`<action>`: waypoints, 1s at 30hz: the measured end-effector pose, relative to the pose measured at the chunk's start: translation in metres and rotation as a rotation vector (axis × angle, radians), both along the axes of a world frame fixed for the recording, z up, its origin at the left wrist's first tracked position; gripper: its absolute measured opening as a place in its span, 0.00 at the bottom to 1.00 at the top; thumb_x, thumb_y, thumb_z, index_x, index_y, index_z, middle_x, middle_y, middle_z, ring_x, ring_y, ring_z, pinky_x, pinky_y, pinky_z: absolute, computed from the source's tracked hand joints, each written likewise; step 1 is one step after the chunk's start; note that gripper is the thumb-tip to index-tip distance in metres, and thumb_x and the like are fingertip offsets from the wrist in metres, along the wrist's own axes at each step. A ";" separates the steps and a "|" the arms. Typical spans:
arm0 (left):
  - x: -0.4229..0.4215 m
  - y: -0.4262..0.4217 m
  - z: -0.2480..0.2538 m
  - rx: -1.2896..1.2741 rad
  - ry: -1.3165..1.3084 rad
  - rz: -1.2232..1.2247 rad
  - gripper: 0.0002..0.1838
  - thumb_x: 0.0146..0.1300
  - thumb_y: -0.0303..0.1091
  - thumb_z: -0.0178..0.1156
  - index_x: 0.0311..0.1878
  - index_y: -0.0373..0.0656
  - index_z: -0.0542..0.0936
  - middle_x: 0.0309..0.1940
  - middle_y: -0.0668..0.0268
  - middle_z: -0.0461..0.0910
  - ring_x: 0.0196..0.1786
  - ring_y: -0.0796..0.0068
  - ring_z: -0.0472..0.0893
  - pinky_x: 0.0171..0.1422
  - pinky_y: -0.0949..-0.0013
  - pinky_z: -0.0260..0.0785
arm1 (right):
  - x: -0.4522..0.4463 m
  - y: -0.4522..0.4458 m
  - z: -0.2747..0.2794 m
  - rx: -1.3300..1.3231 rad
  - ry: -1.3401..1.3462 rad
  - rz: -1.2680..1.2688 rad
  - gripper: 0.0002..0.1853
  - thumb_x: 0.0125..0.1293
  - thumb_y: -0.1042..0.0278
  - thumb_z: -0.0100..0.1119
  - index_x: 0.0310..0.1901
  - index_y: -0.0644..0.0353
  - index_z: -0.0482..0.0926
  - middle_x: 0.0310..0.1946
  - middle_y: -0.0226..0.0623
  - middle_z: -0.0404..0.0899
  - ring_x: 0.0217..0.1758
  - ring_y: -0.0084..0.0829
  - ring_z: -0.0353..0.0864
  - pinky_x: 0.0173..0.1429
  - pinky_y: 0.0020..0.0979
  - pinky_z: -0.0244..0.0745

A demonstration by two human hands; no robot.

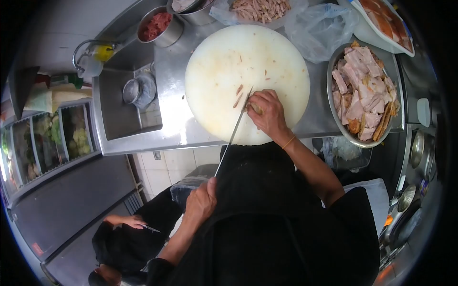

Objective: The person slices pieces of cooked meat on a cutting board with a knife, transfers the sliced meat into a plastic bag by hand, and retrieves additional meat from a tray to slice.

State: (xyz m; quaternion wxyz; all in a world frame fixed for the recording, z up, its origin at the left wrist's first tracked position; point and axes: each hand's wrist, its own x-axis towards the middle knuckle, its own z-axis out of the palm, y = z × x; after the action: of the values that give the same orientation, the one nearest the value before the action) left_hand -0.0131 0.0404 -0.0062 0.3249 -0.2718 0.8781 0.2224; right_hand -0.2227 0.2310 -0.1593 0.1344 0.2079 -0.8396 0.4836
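Note:
In the head view, my left hand point(200, 201) is closed around the handle of a long knife point(232, 136), whose thin blade reaches up over the round white cutting board point(214, 71). Against the blade, my right hand point(268, 112) curls its fingers over a small tan piece of meat point(256, 108), mostly hidden under them. Thin meat strips point(237, 101) lie left of the blade tip. Small scraps are scattered farther up the board. To the right, a metal bowl point(330, 102) holds a heap of cooked meat slices point(365, 90).
A bag of shredded meat point(261, 9), a crumpled plastic bag point(324, 28) and a metal pot of red meat point(156, 26) stand behind the board. A sink point(114, 121) is at left. Lower left, a co-worker point(126, 243) in black holds a thin metal tool.

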 end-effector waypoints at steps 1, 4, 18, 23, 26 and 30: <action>-0.004 0.002 0.000 0.020 -0.005 -0.006 0.39 0.84 0.57 0.37 0.37 0.29 0.84 0.38 0.28 0.80 0.50 0.23 0.79 0.56 0.35 0.69 | -0.002 0.000 0.000 0.002 -0.002 -0.001 0.07 0.56 0.76 0.70 0.38 0.63 0.84 0.40 0.40 0.85 0.48 0.46 0.80 0.55 0.41 0.78; -0.024 0.010 -0.012 0.072 -0.017 -0.011 0.41 0.83 0.58 0.37 0.35 0.29 0.85 0.37 0.28 0.81 0.48 0.23 0.80 0.58 0.34 0.70 | 0.000 -0.003 -0.001 0.018 -0.044 0.018 0.08 0.56 0.76 0.70 0.38 0.63 0.84 0.40 0.40 0.85 0.49 0.46 0.80 0.56 0.41 0.78; -0.028 0.002 -0.015 0.111 0.127 0.065 0.39 0.83 0.58 0.38 0.38 0.28 0.83 0.38 0.28 0.80 0.49 0.22 0.78 0.56 0.35 0.68 | -0.003 0.067 0.021 0.064 -0.270 0.465 0.20 0.51 0.77 0.72 0.50 0.62 0.85 0.56 0.43 0.81 0.63 0.46 0.79 0.68 0.41 0.76; -0.013 0.007 -0.007 0.144 0.137 0.033 0.36 0.83 0.56 0.40 0.39 0.29 0.82 0.38 0.29 0.80 0.49 0.22 0.78 0.55 0.34 0.68 | 0.017 0.045 0.012 0.029 -0.208 0.253 0.19 0.52 0.72 0.76 0.48 0.63 0.84 0.56 0.44 0.82 0.62 0.47 0.79 0.67 0.42 0.76; -0.004 0.007 -0.003 0.135 0.129 0.047 0.34 0.83 0.55 0.41 0.40 0.30 0.82 0.37 0.30 0.81 0.48 0.23 0.78 0.53 0.34 0.68 | 0.019 0.040 0.019 0.052 -0.156 0.207 0.19 0.53 0.71 0.76 0.46 0.64 0.84 0.55 0.46 0.82 0.61 0.48 0.79 0.66 0.42 0.77; 0.005 0.002 -0.003 0.111 0.105 0.000 0.32 0.83 0.55 0.42 0.42 0.31 0.81 0.36 0.31 0.82 0.46 0.24 0.79 0.52 0.33 0.69 | 0.014 0.040 0.022 0.062 -0.096 0.230 0.18 0.54 0.71 0.73 0.46 0.66 0.83 0.55 0.47 0.81 0.61 0.49 0.79 0.66 0.42 0.77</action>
State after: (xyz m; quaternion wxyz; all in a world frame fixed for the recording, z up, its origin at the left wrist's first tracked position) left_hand -0.0084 0.0427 -0.0092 0.2930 -0.2413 0.8803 0.2847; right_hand -0.2084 0.2709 -0.1369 0.0310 0.2835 -0.8303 0.4789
